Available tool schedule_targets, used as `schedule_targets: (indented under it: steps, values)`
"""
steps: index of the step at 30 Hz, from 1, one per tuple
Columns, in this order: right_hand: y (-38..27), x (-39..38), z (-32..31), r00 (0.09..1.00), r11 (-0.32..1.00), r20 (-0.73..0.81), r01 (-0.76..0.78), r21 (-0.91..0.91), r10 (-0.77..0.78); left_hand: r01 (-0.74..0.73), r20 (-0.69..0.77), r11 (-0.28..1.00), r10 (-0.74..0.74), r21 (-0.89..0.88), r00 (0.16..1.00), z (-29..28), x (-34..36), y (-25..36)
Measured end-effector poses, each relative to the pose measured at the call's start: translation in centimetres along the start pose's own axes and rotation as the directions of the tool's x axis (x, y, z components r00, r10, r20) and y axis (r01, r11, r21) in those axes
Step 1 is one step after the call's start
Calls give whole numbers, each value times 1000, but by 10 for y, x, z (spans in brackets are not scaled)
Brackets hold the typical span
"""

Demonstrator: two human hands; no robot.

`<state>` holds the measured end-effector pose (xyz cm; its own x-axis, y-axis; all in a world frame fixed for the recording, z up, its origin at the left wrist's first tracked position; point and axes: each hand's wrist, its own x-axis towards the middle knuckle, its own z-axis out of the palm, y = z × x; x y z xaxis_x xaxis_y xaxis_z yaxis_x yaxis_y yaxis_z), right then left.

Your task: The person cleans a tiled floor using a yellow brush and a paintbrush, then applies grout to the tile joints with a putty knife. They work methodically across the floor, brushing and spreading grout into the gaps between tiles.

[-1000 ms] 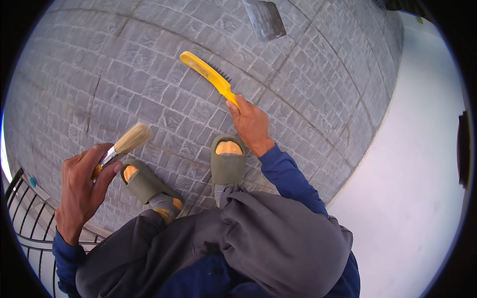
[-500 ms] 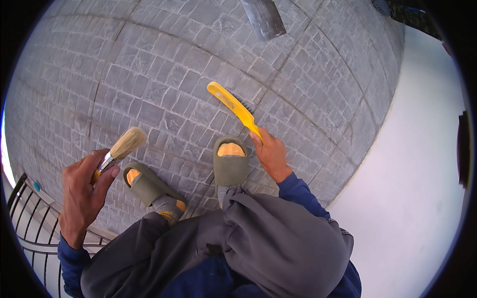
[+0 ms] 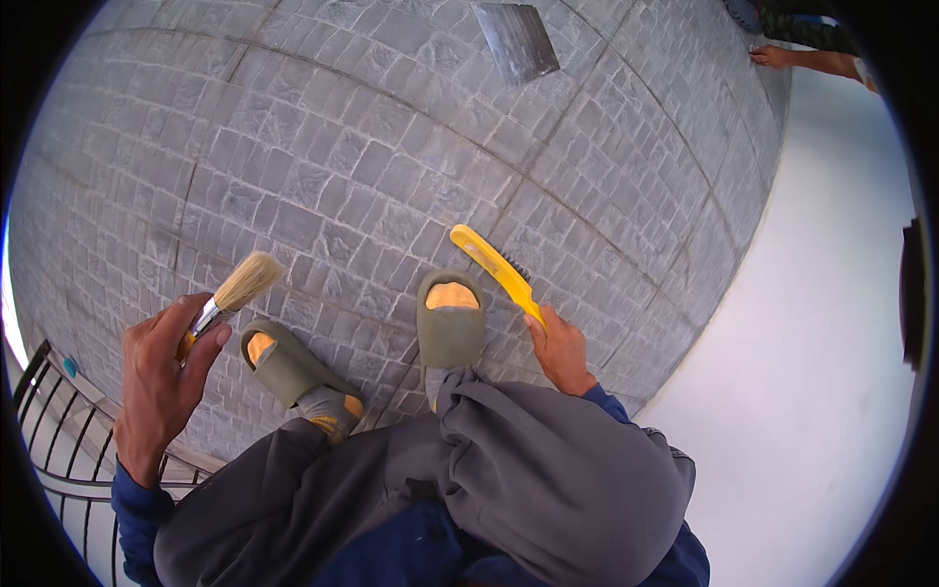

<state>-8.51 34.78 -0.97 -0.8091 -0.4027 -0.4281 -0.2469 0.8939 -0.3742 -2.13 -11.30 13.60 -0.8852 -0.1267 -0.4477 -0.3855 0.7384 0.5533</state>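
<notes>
Pinched in my left hand [image 3: 161,382] is a paintbrush [image 3: 245,282] with pale bristles and a metal ferrule, its bristles pointing up and to the right. My right hand [image 3: 562,352] grips the end of a yellow-handled wire brush [image 3: 489,264]. Dark bristles show along the far right side of that brush, which is held beyond my right slipper and apart from the paintbrush. My fingers hide most of the paintbrush handle.
Grey stone-patterned paving [image 3: 293,176] spreads ahead. A flat metal plate [image 3: 516,44] lies at the far side. On the right runs a white surface [image 3: 782,323]; on the left, a black metal railing [image 3: 73,421]. Another person's hand [image 3: 771,56] touches the ground at far right. Green slippers [image 3: 452,338] are on my feet.
My right hand has drawn the wire brush nearer and to the right. The other person's hand and arm have come into view at the far right. My left hand has hardly moved.
</notes>
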Motion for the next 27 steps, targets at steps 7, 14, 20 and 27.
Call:
schedule_targets:
  steps: [7,14,20,27]
  values:
    - [-70,120,37,981,986,-111,164,22,-161,-165,14,986,165,4,986,4,9,12]
    - [-38,124,-4,950,962,-187,266,63,-250,-254,-64,967,255,26,965,1,14,16]
    - [63,3,-14,971,999,-238,18,-50,-29,32,-15,999,-32,17,999,3,-15,-16]
    - [106,12,-23,964,952,-128,199,-231,-233,75,-59,995,-70,71,996,0,-26,-27]
